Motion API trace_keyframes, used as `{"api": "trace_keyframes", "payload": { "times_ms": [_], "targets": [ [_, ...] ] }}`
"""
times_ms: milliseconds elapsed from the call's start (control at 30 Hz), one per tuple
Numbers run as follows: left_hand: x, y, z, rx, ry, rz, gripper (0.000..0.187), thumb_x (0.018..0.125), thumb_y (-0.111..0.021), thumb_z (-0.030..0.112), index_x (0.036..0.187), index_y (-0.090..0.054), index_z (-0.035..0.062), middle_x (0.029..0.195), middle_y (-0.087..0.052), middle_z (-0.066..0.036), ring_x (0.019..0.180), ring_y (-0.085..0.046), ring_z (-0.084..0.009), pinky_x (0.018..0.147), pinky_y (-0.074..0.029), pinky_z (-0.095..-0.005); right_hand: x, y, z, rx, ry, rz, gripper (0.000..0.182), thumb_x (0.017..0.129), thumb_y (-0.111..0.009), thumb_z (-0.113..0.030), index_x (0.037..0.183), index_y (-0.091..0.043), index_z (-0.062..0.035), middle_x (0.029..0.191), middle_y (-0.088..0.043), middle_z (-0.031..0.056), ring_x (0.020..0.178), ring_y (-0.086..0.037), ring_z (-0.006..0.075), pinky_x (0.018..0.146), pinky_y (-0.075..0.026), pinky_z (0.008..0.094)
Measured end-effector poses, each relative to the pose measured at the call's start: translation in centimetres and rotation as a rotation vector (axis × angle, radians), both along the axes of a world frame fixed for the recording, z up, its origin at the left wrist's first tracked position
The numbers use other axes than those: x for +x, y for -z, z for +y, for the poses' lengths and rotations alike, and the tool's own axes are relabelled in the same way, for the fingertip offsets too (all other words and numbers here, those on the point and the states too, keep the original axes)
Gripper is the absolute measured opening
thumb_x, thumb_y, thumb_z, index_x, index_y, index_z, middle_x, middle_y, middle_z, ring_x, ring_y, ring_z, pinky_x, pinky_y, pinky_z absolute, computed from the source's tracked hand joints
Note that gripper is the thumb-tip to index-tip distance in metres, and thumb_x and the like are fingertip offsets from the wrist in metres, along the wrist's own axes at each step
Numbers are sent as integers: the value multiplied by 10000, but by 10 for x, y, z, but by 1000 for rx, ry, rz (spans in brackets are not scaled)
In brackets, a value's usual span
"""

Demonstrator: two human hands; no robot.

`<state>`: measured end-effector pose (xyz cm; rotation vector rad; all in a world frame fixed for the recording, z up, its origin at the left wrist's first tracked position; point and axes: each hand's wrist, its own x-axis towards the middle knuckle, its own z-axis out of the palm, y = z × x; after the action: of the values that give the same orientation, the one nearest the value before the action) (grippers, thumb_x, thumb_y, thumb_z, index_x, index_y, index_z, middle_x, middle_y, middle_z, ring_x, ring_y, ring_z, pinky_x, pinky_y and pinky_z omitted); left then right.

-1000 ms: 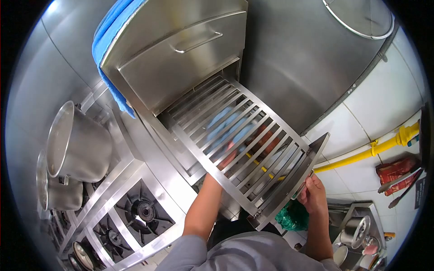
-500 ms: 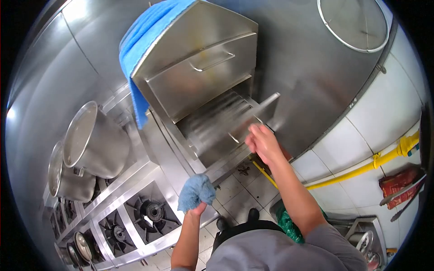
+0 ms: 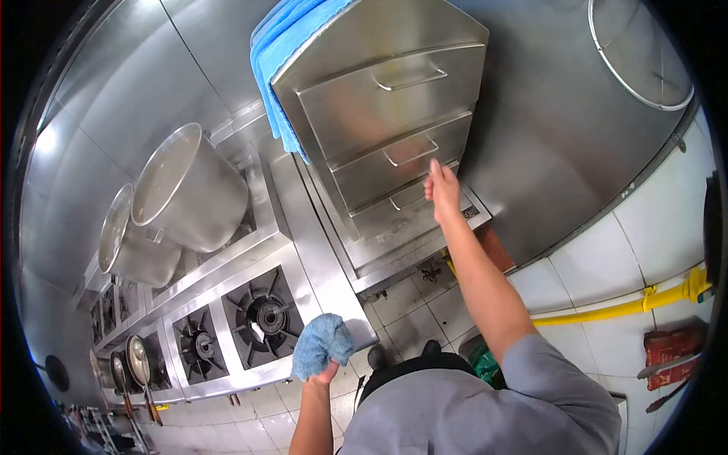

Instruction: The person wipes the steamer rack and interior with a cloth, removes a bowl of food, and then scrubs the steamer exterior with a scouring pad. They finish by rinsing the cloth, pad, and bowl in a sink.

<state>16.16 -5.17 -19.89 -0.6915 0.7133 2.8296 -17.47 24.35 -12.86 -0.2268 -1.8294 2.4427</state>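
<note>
My left hand (image 3: 325,373) holds the blue rag (image 3: 323,346) by the stove (image 3: 355,321).
My left grip is squeezed around the bunched rag, near the stove's corner. My right hand (image 3: 444,194) is up by the metal drawer box (image 3: 379,24), near the middle handle (image 3: 413,160). Its fingers look curled, but I cannot tell if the grip is closed.

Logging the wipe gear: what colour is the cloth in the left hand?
Grey-blue cloth, plain, no pattern visible; it shows best in the head view.
</note>
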Motion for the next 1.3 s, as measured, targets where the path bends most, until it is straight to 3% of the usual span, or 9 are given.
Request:
{"api": "trace_keyframes", "payload": {
  "times_ms": [200, 467, 533, 567, 633, 667, 800, 1200, 1300],
  "targets": [
    [10, 2, -7, 81, 2, 95, 351, 953, -444, 303, 1141, -620, 65, 1111, -664, -95, 968, -618, -264, 832, -519, -390, 16, 84, -28, -712, -78, -222, 278, 995, -503, -321, 1099, -480, -64, 921, -572, 80, 838, -628, 239, 764, -519, 387],
    [19, 4, -6, 14, -146, -17, 374, 960, -423, 207, 1297, -508, 69, 1313, -561, -69, 1208, -513, -213, 1046, -403, -325, 55, 90, -7, -601, 15, -317, 234, 1032, -422, -321, 1009, -451, -90, 884, -564, 75, 896, -633, 300, 852, -505, 502],
    [13, -2, -6, -1151, 262, 178, 365, 962, -424, 158, 1302, -503, 53, 1328, -554, -87, 1219, -513, -214, 1058, -397, -322, 97, 84, 12, -518, 29, -320, 242, 1032, -425, -323, 981, -456, -89, 856, -556, 72, 859, -640, 285, 800, -530, 480],
    [9, 3, -10, -1141, 270, 181, 365, 962, -424, 158, 1302, -503, 53, 1328, -554, -87, 1219, -513, -214, 1058, -397, -322, 119, 83, 23, -499, 31, -321, 251, 1029, -434, -331, 968, -459, -89, 840, -552, 69, 839, -643, 274, 772, -543, 463],
    [1, 16, -15, -240, 16, 181, 345, 960, -432, 122, 1282, -519, 34, 1315, -558, -102, 1202, -522, -220, 1056, -397, -322, 166, 86, 45, -461, 63, -334, 260, 1023, -449, -342, 1011, -465, -83, 835, -542, 59, 807, -649, 264, 727, -555, 448],
    [-9, -9, -4, -721, 194, 215, 323, 970, -452, 122, 1271, -524, 32, 1269, -578, -101, 1153, -543, -217, 1018, -421, -327, 189, 86, 54, -453, 96, -344, 262, 1023, -451, -339, 1014, -470, -79, 832, -545, 59, 798, -651, 260, 703, -558, 429],
    [-40, 3, 7, -302, 88, 161, 295, 980, -493, 219, 1191, -567, 26, 1039, -632, -87, 871, -599, -220, 756, -516, -341, 261, 84, 83, -440, 187, -386, 264, 1023, -455, -326, 1024, -481, -63, 835, -554, 66, 767, -655, 247, 627, -562, 372],
    [-78, 28, 57, -401, 192, 205, 544, 987, -509, 228, 1467, -327, 45, 1448, -452, -88, 1321, -441, -221, 1123, -331, -370, 315, 76, 106, -423, 180, -415, 267, 1026, -443, -307, 1037, -499, -47, 866, -602, 108, 767, -664, 247, 607, -563, 338],
    [-76, 36, 67, -437, 116, 202, 416, 994, -497, 248, 1374, -464, 80, 1304, -561, -70, 1145, -556, -197, 973, -458, -348, 314, 58, 124, -253, 7, -508, 292, 1013, -474, -315, 1033, -530, -29, 883, -644, 129, 746, -669, 232, 609, -557, 317]
  ]
}}
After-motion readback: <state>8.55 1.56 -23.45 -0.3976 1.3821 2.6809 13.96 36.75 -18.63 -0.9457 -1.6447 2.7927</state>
